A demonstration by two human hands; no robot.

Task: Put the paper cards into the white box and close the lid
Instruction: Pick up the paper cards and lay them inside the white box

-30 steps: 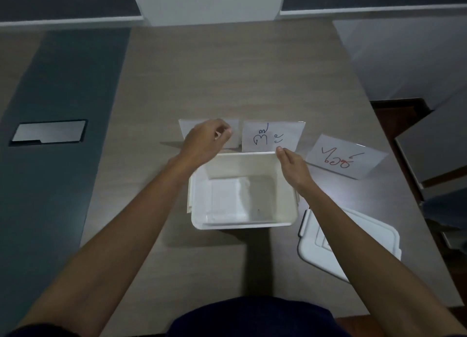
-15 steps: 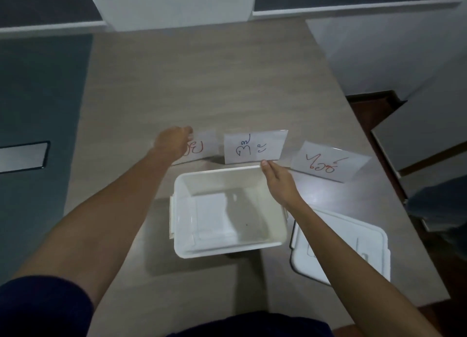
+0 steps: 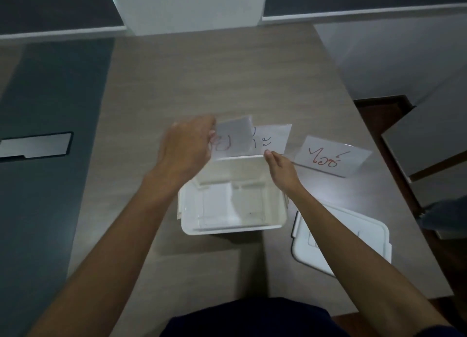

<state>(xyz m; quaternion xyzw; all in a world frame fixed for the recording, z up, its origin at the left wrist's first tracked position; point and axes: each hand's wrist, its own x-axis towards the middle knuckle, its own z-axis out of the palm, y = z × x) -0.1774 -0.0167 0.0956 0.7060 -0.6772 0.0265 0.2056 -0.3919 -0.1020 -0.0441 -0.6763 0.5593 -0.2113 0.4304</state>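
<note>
Left grip [image 3: 188, 144] pinches thin paper card [image 3: 233, 139] with red handwriting, illegible, raised over far rim of white box [image 3: 235, 227]. Right grip [image 3: 280, 170] pinches second card [image 3: 271, 139], dark script, at lower edge. Third card [image 3: 331, 156], red script, flat on wood-grain surface [image 3: 227, 79]. Smooth rounded plastic lid [image 3: 364, 238] beside box.

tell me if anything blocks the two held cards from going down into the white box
Nothing visible does. The left hand and right hand hold the two cards at the far rim of the white box, which is open; its lid lies aside.
</note>
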